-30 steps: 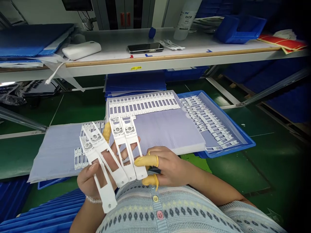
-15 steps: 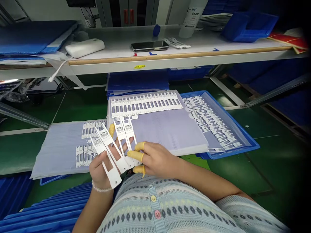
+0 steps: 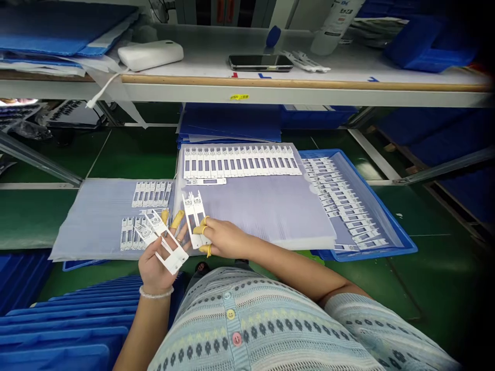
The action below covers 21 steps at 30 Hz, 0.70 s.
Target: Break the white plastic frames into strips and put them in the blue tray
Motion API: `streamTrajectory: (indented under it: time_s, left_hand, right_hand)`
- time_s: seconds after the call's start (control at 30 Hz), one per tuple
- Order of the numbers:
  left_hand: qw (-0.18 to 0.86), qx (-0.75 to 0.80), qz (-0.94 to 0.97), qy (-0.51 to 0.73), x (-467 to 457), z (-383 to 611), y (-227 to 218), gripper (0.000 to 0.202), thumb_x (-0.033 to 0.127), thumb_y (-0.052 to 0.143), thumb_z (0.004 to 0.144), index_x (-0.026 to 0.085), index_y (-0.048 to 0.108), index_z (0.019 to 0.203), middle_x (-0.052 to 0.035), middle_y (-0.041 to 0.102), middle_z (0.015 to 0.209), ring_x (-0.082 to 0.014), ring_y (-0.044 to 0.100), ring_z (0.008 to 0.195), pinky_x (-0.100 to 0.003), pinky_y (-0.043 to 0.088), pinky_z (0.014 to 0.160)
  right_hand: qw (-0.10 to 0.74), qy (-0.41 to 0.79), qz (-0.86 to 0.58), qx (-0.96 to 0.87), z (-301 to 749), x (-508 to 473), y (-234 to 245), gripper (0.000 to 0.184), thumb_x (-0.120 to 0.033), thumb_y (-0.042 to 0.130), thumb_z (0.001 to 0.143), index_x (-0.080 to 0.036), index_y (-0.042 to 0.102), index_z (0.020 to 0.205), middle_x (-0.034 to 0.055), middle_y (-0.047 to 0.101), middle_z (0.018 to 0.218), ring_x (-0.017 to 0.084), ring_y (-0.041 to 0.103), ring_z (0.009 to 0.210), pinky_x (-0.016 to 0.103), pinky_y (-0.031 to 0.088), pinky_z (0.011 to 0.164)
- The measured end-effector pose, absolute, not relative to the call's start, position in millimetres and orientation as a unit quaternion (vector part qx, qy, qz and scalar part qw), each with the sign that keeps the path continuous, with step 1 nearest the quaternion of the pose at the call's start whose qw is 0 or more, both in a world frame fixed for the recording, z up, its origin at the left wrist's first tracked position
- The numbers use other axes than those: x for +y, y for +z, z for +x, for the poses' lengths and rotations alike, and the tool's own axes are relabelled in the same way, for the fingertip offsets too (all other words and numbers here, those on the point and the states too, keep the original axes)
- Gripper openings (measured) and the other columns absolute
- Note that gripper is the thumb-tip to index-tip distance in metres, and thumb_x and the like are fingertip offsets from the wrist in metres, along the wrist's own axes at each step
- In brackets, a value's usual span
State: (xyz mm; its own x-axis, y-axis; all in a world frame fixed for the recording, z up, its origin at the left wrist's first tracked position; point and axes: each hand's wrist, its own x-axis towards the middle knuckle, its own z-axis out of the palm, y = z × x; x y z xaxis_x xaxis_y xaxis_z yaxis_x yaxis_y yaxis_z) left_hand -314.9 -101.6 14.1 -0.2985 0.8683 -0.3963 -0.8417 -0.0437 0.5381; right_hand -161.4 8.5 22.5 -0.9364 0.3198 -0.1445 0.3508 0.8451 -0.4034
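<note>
White plastic window strips (image 3: 195,219), flat moulded pieces with rectangular cut-outs, are the items under inspection. A white shelf (image 3: 309,95) with a wooden edge runs across the far side of the view. Below it, at right, a blue tray (image 3: 388,229) holds a slanted column of strips. A stack of translucent corrugated sheets (image 3: 251,211) at centre carries one long, close-set row, with a single loose strip (image 3: 206,181) lying crosswise beneath it. A second sheet (image 3: 93,221) at left carries two short rows.

The hands are just above the near edges of these sheets. The left hand (image 3: 158,270) is cupped, holding a strip pair diagonally across the palm, with its long axis running toward the right. The right hand (image 3: 226,239) pinches another pair narrowly; that pair stands with its long axis pointing away from the person. Yellow finger cots (image 3: 177,219) cover several fingertips.

Judged from the layout, the step in hand appears to be laying strips out in rows; the next move calls for a square, flat set-down.
</note>
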Motion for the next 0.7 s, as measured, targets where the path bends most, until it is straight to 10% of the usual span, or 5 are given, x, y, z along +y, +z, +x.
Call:
streamTrajectory:
  time_s: [0.2,0.5,0.7]
  left_hand:
    - [0.551,0.390,-0.015,0.738,-124.9,-330.1,-5.5,0.020,0.025,0.056,0.080,0.021,0.067,0.096,-0.0113,0.065,0.119,-0.0395,0.041,0.132,-0.066,0.037,0.104]
    - [0.538,0.396,-0.018,0.743,-136.1,-334.0,-9.8,0.038,0.025,0.054,0.082,0.027,0.059,0.120,-0.0105,0.059,0.131,-0.0351,0.038,0.136,-0.065,0.030,0.108]
    - [0.539,0.398,-0.036,0.742,-138.5,-335.6,-12.1,0.012,0.020,0.057,0.080,0.021,0.066,0.087,-0.0077,0.071,0.094,-0.0348,0.048,0.128,-0.062,0.039,0.104]
  right_hand:
    - [0.057,-0.228,0.212,0.949,-177.6,14.2,-0.2,0.051,-0.036,0.064,0.086,-0.011,0.053,0.129,0.0143,0.054,0.113,0.025,0.063,0.092,0.035,0.052,0.075]
    - [0.069,-0.184,0.223,0.955,-197.1,-4.6,-16.0,0.036,-0.029,0.061,0.086,-0.012,0.056,0.118,0.0146,0.056,0.112,0.025,0.061,0.095,0.032,0.051,0.071]
    - [0.066,-0.178,0.231,0.954,-200.3,-11.1,-25.0,0.032,-0.027,0.059,0.086,-0.010,0.056,0.114,0.0157,0.055,0.111,0.026,0.060,0.095,0.034,0.052,0.073]
